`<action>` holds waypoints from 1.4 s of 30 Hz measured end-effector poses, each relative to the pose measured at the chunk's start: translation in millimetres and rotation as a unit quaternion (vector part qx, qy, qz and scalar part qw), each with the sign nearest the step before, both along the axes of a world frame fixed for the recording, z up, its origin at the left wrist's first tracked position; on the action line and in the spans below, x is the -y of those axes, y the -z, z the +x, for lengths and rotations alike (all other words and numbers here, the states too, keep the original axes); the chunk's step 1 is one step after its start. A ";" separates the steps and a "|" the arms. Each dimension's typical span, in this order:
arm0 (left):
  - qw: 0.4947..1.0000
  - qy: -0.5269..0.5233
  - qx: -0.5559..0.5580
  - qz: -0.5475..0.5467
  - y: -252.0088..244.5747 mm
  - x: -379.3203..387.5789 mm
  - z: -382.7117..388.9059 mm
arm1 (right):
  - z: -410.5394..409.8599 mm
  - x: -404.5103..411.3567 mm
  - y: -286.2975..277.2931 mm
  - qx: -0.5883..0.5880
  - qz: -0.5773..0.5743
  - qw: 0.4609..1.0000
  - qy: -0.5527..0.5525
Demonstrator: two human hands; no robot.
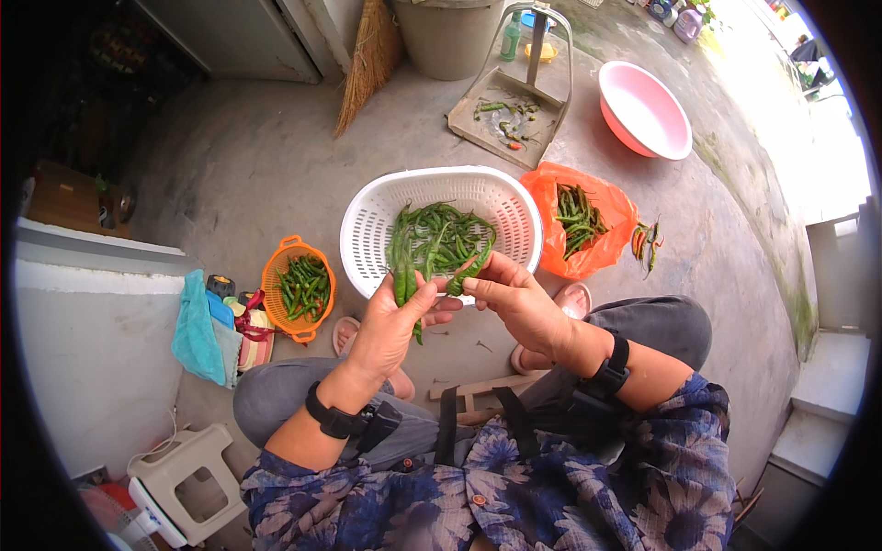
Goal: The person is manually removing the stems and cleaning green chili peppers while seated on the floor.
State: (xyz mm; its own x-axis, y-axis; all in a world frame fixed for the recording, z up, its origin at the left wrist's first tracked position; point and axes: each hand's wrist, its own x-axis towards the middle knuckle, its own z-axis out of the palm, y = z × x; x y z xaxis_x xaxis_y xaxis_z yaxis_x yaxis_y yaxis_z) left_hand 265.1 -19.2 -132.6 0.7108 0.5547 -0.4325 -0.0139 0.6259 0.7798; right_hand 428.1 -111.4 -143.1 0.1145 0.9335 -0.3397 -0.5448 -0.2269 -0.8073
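My left hand [394, 318] grips a few long green chili peppers [404, 275], their upper ends pointing away from me. Between the thumb and fingers of my right hand [521, 301] is one curved green chili pepper [475, 270]. Both hands are close together over the near rim of a white perforated plastic basket [368, 206]. Green chili peppers [448, 231] lie heaped inside it. Right of the basket, an orange-red plastic bag [606, 258] stands with its mouth spread, holding more green chili peppers [579, 217].
An orange colander [332, 303] of small chili peppers sits at left, beside a turquoise cloth [200, 330]. Several chili peppers [648, 241] lie right of the bag. Beyond are a dustpan [475, 138] with scraps, a pink basin [644, 113], a straw broom [368, 69] and a bucket [448, 41].
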 end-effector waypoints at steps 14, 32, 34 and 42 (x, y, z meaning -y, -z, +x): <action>0.992 0.115 -0.044 -0.009 0.7 4.3 0.6 | 6.4 1.4 1.4 -0.091 -0.053 0.994 -0.028; 0.902 0.178 -0.109 0.379 -2.4 21.7 12.8 | -11.6 0.0 16.0 -0.028 0.021 0.996 -0.085; 0.908 0.189 -0.090 0.363 -0.6 22.2 14.1 | -6.8 -0.8 20.8 -0.064 0.027 0.994 -0.086; 0.957 0.095 -0.097 0.258 12.1 8.4 8.1 | 58.6 -21.0 26.6 0.164 0.046 0.967 0.187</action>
